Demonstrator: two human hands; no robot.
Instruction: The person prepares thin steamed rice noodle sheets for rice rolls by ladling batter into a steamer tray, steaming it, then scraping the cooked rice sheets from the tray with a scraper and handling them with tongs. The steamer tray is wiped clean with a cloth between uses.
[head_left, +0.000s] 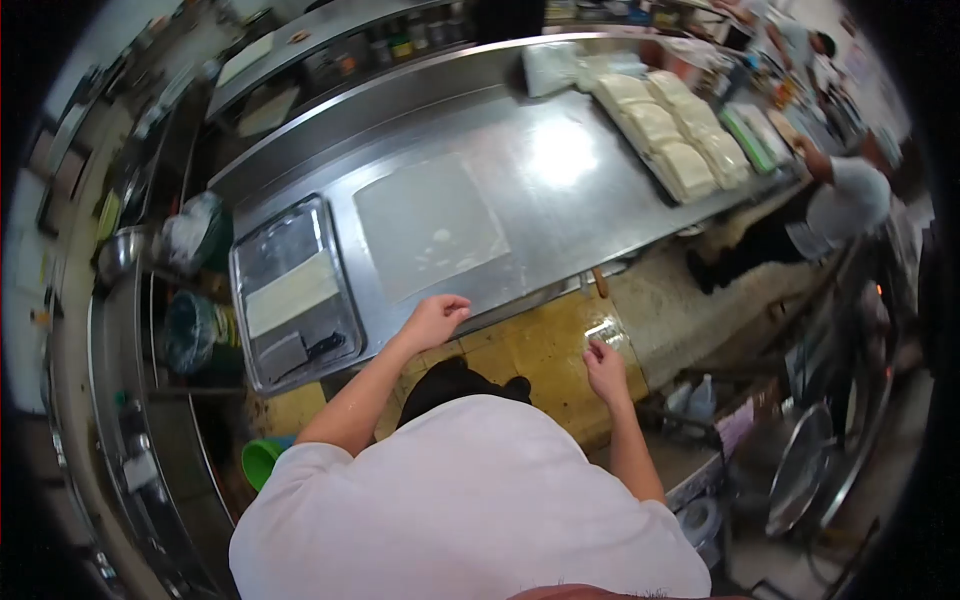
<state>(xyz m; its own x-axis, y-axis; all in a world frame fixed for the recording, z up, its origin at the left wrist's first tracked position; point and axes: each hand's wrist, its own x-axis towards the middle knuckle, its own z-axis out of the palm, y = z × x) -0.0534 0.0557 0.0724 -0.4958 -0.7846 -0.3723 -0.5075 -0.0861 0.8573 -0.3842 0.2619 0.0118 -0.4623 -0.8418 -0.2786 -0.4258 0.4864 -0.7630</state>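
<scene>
My left hand (pixel 440 320) hovers at the near edge of the steel table, its fingers curled together with nothing visible in them. Just beyond it lies a thin, pale rectangular sheet (pixel 425 225) with whitish smudges on its surface. My right hand (pixel 606 370) is held in the air off the table's edge, over the floor. Its fingers are drawn together, and no object shows in them. Left of the sheet, a metal tray (pixel 346 300) holds a pale flat strip (pixel 293 293) and a wide-bladed tool with a black handle (pixel 326 345).
Stacked cream-coloured packs in clear plastic (pixel 655 125) sit toward the table's far right. A co-worker in a white shirt (pixel 850 200) stands at that end. A wooden handle (pixel 600 282) juts from under the table edge. Bins (pixel 190 325) stand at left, a green bucket (pixel 262 462) nearer me.
</scene>
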